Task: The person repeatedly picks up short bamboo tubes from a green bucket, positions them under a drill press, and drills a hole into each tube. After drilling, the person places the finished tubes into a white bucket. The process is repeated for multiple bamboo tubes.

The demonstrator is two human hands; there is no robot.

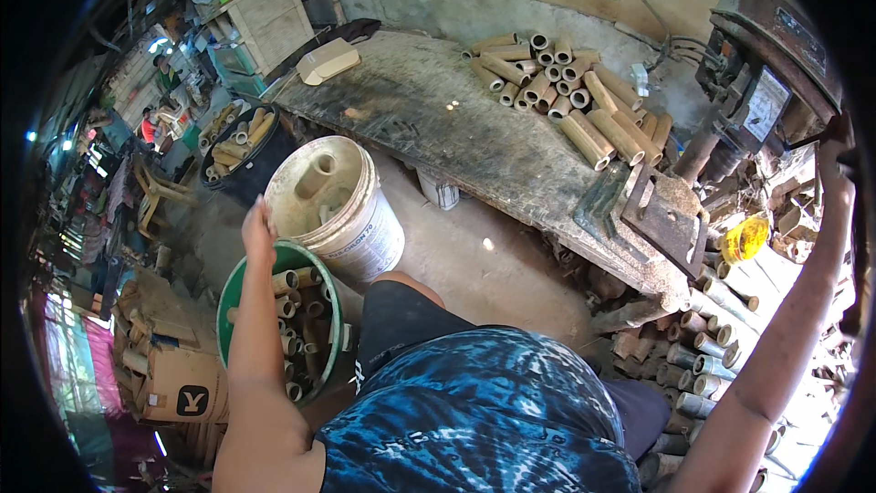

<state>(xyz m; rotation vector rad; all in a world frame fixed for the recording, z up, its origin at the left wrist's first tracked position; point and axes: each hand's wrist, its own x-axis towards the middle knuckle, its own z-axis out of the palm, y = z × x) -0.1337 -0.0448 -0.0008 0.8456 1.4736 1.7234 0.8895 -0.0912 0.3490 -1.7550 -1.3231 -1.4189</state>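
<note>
Oddly, left hand [257, 230] flat, fingers released, above green bucket [239, 278]; right hand [835, 173] half-hidden at rim, grip indiscernible.

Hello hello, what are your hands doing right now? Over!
Left hand open, empty, above green bucket of bamboo tubes. Right hand up on drill press; grip unclear. White bucket close beside.

Workbench [438, 119]: rough wood, matt, dusted with sawdust.
Bamboo tubes [570, 87] at workbench's far edge: pale woody cane, dry, matt.
White bucket [360, 228]: plastic, scuffed, dust-coated inside.
Green tub [233, 306]: smooth plastic rim, slightly glossy.
Drill press [757, 82] at workbench's right end: painted metal, worn, dull.
Yellow lid [745, 239]: probably translucent plastic, shiny.
Cardboard box [182, 383]: matt brown paperboard.
</note>
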